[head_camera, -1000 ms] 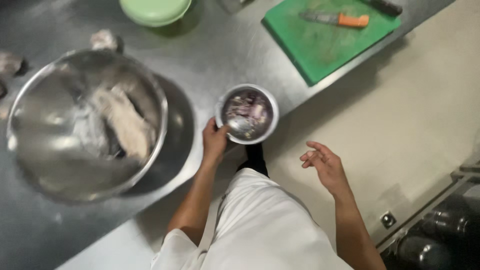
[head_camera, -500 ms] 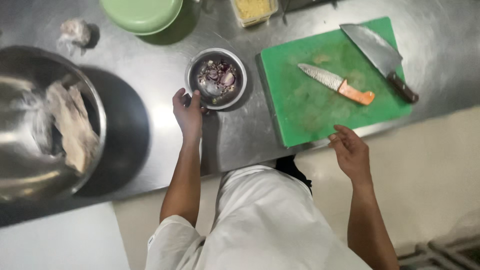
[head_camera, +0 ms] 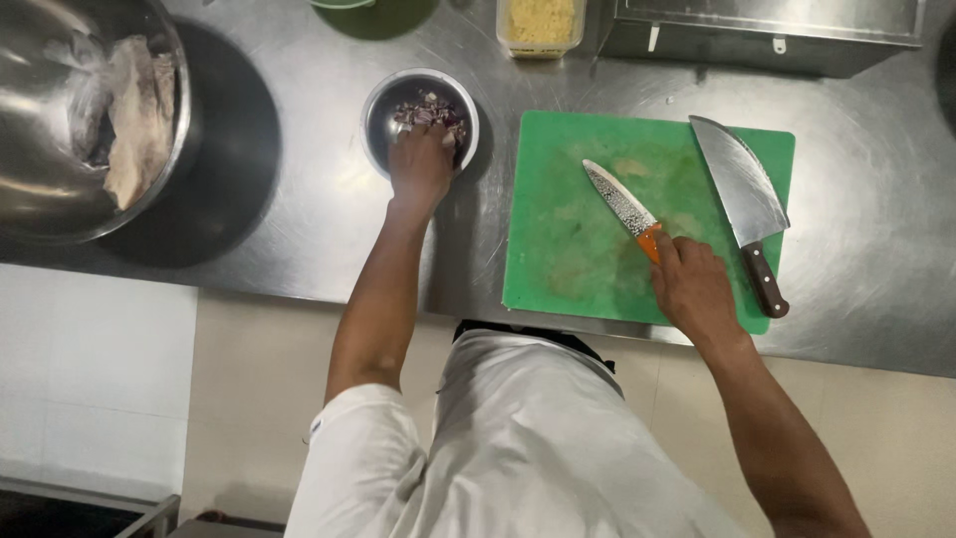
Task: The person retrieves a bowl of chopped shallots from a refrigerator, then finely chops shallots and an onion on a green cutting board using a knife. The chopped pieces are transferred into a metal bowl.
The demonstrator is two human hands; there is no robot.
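A steel counter (head_camera: 299,229) carries everything. At its left end sits a big steel bowl (head_camera: 60,214) with pale meat (head_camera: 134,120). A green board (head_camera: 578,249) lies to the right, a cleaver (head_camera: 742,194) along its right side. The small bowl (head_camera: 383,105) of chopped purple bits stands just left of the board; the left hand (head_camera: 421,164) grips its near rim. The right hand (head_camera: 695,289) closes on the orange-handled knife (head_camera: 622,204), lying on the board.

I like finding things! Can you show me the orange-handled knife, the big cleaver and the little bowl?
orange-handled knife (head_camera: 619,199), head view, on its speckled blade.
big cleaver (head_camera: 739,182), head view, on its wide blade.
little bowl (head_camera: 383,108), head view, on its inner left wall.
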